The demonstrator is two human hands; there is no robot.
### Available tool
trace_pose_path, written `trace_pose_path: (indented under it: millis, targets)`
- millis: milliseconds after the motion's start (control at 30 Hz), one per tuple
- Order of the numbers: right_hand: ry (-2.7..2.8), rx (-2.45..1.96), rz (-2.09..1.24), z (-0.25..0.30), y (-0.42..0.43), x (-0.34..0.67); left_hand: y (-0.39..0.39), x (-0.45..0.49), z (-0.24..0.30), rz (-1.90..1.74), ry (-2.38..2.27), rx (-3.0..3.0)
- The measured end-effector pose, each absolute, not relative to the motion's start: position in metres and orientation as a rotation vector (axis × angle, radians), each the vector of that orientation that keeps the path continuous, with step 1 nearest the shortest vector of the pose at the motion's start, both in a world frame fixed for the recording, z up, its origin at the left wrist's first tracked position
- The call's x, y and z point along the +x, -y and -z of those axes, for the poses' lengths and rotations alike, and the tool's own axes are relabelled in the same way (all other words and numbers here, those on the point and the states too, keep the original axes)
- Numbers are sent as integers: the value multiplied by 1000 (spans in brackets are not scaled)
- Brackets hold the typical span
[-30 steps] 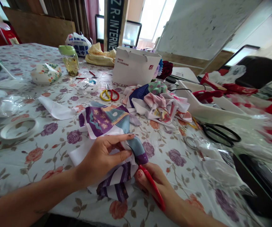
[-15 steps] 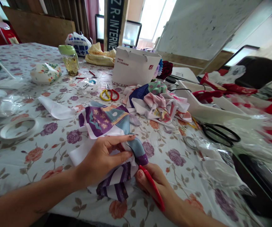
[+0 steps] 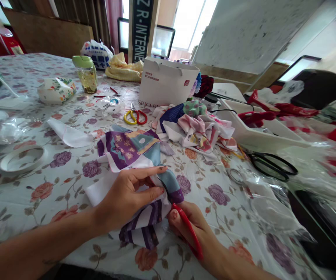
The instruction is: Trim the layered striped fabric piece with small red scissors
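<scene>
A purple, blue and white patterned fabric (image 3: 128, 149) lies bunched on the table before me. My left hand (image 3: 133, 192) grips it, with thumb and index finger on either side of a fold. Held in my right hand (image 3: 191, 223) are scissors with red handles (image 3: 189, 229); their blades go into the fabric beside my left fingertips and are mostly covered by it. A striped purple and white part of the fabric hangs below my left hand. Beyond it sits a heap of pink, green and navy fabric pieces (image 3: 195, 124).
Scissors with yellow and red handles (image 3: 135, 117) lie ahead, near a white box (image 3: 168, 81). Black-handled scissors (image 3: 273, 165) and plastic packets (image 3: 273, 206) are on the right, by a white tray (image 3: 261, 132). A tape roll (image 3: 23, 158) and a lidded jar (image 3: 86, 76) stand left.
The red handles in my right hand have drawn slightly closer together, and the blade shows less beside the fabric. My left hand stays in place on the fabric.
</scene>
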State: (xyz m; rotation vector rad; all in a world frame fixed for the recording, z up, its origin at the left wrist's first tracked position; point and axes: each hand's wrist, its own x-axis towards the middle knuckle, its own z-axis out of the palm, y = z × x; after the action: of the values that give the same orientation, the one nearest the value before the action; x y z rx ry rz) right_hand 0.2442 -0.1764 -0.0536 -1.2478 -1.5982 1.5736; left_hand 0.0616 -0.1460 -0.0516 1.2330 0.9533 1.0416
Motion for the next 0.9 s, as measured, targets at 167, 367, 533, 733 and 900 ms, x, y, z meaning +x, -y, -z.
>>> trace_pose_path:
  millis: [167,367,533,733,900]
  targets:
    - [1611,-1140,-1628,57,174,246,144,61,47,-1067,-949,1224]
    - [1702,-1192,-1545,66,169,250,139,54,43,-1093,-1053,1274]
    - [1714,-1255,-1550,67,168,252,136,54,46,-1107,-1019,1129]
    - [1727,-1250,-1531,61,166,250,132,58,47,-1142,-968,1026]
    - [1728,-1268,-1522,59,166,250,132,58,50,-1187,-984,964]
